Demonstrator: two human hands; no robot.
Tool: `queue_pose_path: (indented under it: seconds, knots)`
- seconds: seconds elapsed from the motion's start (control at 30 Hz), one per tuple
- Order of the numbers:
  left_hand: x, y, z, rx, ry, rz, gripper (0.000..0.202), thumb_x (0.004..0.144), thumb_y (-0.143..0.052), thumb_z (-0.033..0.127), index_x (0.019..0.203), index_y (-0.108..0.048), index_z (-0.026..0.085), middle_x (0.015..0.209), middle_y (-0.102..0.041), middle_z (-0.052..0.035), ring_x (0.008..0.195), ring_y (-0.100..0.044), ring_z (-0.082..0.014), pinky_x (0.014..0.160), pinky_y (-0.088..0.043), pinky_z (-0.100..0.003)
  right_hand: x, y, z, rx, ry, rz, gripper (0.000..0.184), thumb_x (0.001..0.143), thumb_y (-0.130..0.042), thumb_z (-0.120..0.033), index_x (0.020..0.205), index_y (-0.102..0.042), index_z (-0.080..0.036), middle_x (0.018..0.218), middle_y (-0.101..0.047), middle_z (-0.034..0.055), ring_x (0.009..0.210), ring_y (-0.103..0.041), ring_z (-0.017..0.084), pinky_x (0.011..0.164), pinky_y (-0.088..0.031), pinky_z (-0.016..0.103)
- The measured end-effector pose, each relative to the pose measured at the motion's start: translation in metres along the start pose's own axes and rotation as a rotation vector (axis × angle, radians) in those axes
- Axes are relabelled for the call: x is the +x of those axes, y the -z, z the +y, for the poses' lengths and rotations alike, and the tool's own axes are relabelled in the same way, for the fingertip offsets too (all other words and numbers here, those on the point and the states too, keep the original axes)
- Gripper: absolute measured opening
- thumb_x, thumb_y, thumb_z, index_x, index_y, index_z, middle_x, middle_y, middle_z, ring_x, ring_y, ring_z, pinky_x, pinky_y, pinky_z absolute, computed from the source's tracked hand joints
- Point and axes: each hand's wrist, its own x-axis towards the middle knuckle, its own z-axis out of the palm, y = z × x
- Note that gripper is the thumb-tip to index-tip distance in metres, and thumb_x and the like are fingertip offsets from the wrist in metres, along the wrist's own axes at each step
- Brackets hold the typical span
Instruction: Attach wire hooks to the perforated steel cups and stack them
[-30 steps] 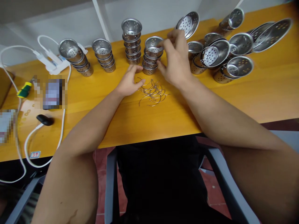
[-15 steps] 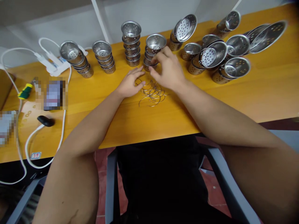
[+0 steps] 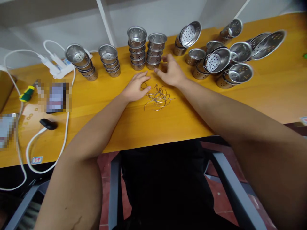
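Observation:
My right hand (image 3: 172, 72) is beside the foot of a stack of perforated metal cups (image 3: 153, 59), thumb and fingers apart around its lower right side. Whether the fingertips touch the cups I cannot tell. Close by on the left stands another stack of perforated cups (image 3: 137, 56). My left hand (image 3: 134, 88) rests on the table with its fingers spread and holds nothing. Its thumb reaches to the edge of a loose heap of thin curved wires (image 3: 158, 96), which lies between my hands.
Two more cup stacks (image 3: 109, 60) (image 3: 82, 64) stand to the left. Tilted nested cups (image 3: 216, 60) crowd the right side. A power strip (image 3: 61, 70), white cable, phone (image 3: 56, 97), screwdriver (image 3: 27, 93) and black plug-like piece (image 3: 48, 124) lie at the left.
The stack by my right hand has shifted left, nearer its neighbour, and stands straighter. My right hand has come down from the cups to the foot of that stack. My left hand stays put.

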Motion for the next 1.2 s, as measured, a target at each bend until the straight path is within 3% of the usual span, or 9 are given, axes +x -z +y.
queue_pose_path:
  seconds: [0.27,0.43,0.53,0.6,0.7,0.8,0.87,1.07,1.2]
  knots:
    - [0.000,-0.002,-0.004,-0.012,-0.003,0.009,0.069,0.108,-0.083,0.027,0.175,-0.073,0.016,0.202,-0.050,-0.0230,0.194,-0.046,-0.0415,0.164,-0.035,-0.063,0.042,-0.016,-0.029,0.204,-0.187,-0.055,0.050,0.109,-0.098,-0.012,0.127,-0.055,-0.028,0.126,-0.085,-0.0054,0.103,-0.070,0.012,0.105,-0.058,0.031]
    - [0.000,-0.002,-0.003,0.003,0.004,0.028,0.066,0.107,-0.082,0.023,0.172,-0.075,0.016,0.201,-0.052,-0.0233,0.191,-0.050,-0.0412,0.163,-0.039,-0.063,0.041,-0.029,-0.050,0.248,-0.181,-0.100,0.047,0.111,-0.098,-0.013,0.119,-0.055,-0.030,0.114,-0.080,-0.0112,0.099,-0.066,0.013,0.101,-0.055,0.031]
    - [0.000,0.004,-0.013,0.014,0.091,0.163,0.052,0.106,-0.082,0.018,0.158,-0.081,0.015,0.186,-0.069,-0.0240,0.180,-0.064,-0.0423,0.158,-0.048,-0.060,0.040,-0.036,-0.055,0.262,-0.141,-0.119,0.047,0.110,-0.099,-0.014,0.115,-0.055,-0.031,0.115,-0.080,-0.0097,0.102,-0.067,0.015,0.100,-0.054,0.034]
    - [0.000,0.012,-0.026,0.007,0.191,0.270,0.042,0.106,-0.081,0.013,0.148,-0.083,0.015,0.169,-0.080,-0.0234,0.167,-0.075,-0.0411,0.153,-0.055,-0.056,0.043,-0.042,-0.052,0.279,-0.101,-0.121,0.053,0.103,-0.109,-0.029,0.111,-0.056,-0.033,0.112,-0.079,-0.0101,0.102,-0.064,0.018,0.099,-0.053,0.037]
    - [0.000,0.023,-0.049,-0.012,0.317,0.376,0.035,0.106,-0.081,0.012,0.140,-0.081,0.019,0.157,-0.084,-0.0208,0.156,-0.080,-0.0397,0.149,-0.059,-0.057,0.059,-0.055,-0.037,0.309,-0.038,-0.121,0.084,0.076,-0.116,-0.087,0.102,-0.054,-0.037,0.089,-0.073,-0.0106,0.102,-0.056,0.024,0.092,-0.046,0.043]
    - [0.001,0.026,-0.068,-0.031,0.355,0.411,0.029,0.104,-0.086,0.017,0.132,-0.080,0.025,0.151,-0.084,-0.0174,0.153,-0.080,-0.0397,0.150,-0.057,-0.058,0.080,-0.071,-0.017,0.296,-0.009,-0.169,0.116,0.036,-0.087,-0.131,0.093,-0.047,-0.038,0.064,-0.052,-0.0098,0.099,-0.044,0.024,0.086,-0.035,0.044]
    - [0.003,0.022,-0.077,-0.052,0.335,0.419,0.029,0.102,-0.088,0.022,0.128,-0.079,0.027,0.147,-0.085,-0.0157,0.152,-0.080,-0.0403,0.150,-0.057,-0.060,0.091,-0.080,-0.008,0.313,0.033,-0.208,0.122,0.030,-0.074,-0.138,0.090,-0.043,-0.037,0.060,-0.043,-0.0103,0.097,-0.040,0.022,0.084,-0.029,0.043]
    - [0.003,0.012,-0.087,-0.069,0.272,0.419,0.033,0.098,-0.092,0.033,0.128,-0.081,0.026,0.146,-0.086,-0.0152,0.150,-0.080,-0.0407,0.147,-0.060,-0.062,0.098,-0.093,-0.012,0.433,0.260,-0.299,0.117,0.051,-0.071,-0.138,0.085,-0.034,-0.033,0.054,-0.031,-0.0113,0.092,-0.035,0.021,0.081,-0.025,0.044]
    - [0.001,0.014,-0.081,-0.067,0.273,0.380,0.032,0.100,-0.091,0.030,0.130,-0.080,0.026,0.149,-0.084,-0.0158,0.155,-0.077,-0.0422,0.150,-0.055,-0.064,0.089,-0.080,-0.026,0.333,0.199,-0.253,0.102,0.070,-0.089,-0.123,0.088,-0.043,-0.034,0.067,-0.055,-0.0099,0.101,-0.044,0.021,0.089,-0.037,0.043]
